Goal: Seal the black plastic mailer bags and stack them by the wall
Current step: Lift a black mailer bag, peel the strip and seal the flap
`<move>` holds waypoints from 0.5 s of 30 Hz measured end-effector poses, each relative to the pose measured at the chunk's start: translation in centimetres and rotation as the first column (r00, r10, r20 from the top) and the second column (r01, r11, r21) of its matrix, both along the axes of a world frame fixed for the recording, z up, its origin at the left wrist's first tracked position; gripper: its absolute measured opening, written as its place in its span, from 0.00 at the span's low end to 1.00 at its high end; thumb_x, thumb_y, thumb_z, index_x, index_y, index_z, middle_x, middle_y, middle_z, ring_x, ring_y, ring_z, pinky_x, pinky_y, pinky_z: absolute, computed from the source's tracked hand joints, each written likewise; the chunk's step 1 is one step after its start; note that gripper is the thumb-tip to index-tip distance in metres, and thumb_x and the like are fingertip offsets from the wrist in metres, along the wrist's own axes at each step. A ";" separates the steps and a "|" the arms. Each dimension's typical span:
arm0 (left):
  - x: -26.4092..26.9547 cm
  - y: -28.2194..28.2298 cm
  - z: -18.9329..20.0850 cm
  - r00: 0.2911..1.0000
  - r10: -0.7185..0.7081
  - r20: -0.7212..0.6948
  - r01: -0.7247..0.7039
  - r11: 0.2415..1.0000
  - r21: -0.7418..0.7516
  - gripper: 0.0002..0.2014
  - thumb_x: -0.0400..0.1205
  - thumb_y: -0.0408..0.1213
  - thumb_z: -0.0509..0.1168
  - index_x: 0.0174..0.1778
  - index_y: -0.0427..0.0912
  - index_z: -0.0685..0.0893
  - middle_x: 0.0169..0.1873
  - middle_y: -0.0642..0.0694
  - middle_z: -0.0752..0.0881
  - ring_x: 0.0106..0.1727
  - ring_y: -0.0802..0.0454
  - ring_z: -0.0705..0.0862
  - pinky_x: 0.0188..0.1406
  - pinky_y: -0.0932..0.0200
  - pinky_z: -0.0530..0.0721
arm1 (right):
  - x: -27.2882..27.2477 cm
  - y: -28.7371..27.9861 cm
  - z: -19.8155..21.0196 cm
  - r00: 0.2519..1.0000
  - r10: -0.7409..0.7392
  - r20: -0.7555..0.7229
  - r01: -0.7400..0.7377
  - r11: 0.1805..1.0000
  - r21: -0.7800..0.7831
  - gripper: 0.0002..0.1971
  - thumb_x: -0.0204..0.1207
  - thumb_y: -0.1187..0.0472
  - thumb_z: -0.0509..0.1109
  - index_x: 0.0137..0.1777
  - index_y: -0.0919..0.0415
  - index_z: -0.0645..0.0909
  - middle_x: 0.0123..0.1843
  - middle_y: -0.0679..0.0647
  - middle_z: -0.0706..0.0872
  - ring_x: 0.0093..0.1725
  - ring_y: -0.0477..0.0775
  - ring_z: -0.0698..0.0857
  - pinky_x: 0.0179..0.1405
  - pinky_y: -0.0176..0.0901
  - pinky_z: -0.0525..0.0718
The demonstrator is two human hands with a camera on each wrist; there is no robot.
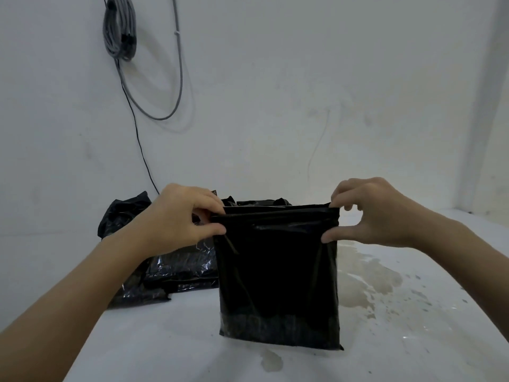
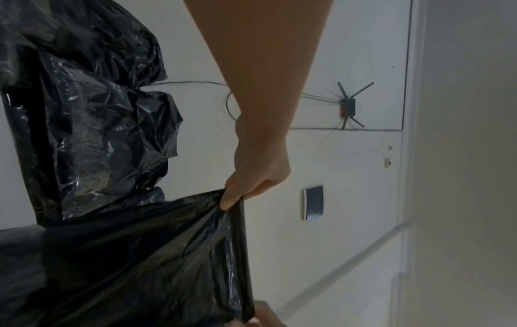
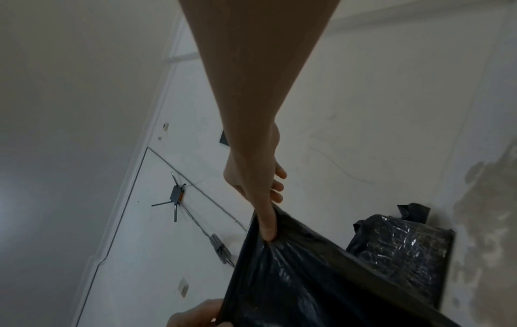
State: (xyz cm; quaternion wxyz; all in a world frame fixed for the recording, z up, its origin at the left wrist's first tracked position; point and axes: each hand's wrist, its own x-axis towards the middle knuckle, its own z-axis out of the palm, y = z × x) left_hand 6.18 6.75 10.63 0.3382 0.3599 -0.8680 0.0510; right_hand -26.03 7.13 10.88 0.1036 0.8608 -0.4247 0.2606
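Observation:
I hold a black mailer bag upright on the white surface, its bottom edge resting there. My left hand pinches its top left corner and my right hand pinches the top right corner, thumbs in front. The top flap is folded forward along the bag's mouth. In the left wrist view the right hand pinches the stretched bag. The left hand shows the same pinch on the bag in the right wrist view. A pile of black bags lies behind, by the wall.
A pale stain spreads over the surface right of the bag. A coil of grey cable hangs on the wall, with a thin black wire running down behind the pile. A router sits on a side wall.

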 end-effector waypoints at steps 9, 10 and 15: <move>0.2 0.8 -0.4 0.942 0.126 -0.312 -0.066 0.979 0.194 0.05 0.68 0.38 0.78 0.31 0.53 0.89 0.31 0.55 0.90 0.31 0.62 0.87 0.35 0.75 0.80 | 0.0 0.0 -0.6 0.917 0.056 0.394 -0.109 0.987 0.114 0.04 0.71 0.66 0.77 0.36 0.60 0.90 0.31 0.50 0.90 0.33 0.46 0.87 0.41 0.31 0.84; 0.1 0.8 -0.4 0.925 0.121 -0.359 -0.045 0.976 0.214 0.04 0.67 0.39 0.77 0.32 0.52 0.89 0.31 0.54 0.91 0.32 0.62 0.88 0.36 0.75 0.81 | 0.0 0.0 -0.6 0.913 0.058 0.405 -0.119 0.985 0.127 0.04 0.71 0.66 0.77 0.37 0.59 0.90 0.33 0.51 0.90 0.34 0.47 0.87 0.42 0.31 0.85; -0.2 0.9 -0.3 0.860 0.090 -0.502 0.054 0.962 0.266 0.02 0.72 0.30 0.75 0.36 0.41 0.90 0.29 0.50 0.90 0.29 0.62 0.85 0.33 0.76 0.79 | 0.1 0.2 -0.8 0.860 0.079 0.504 -0.153 0.982 0.109 0.05 0.72 0.65 0.75 0.38 0.56 0.89 0.33 0.52 0.90 0.36 0.53 0.88 0.41 0.41 0.84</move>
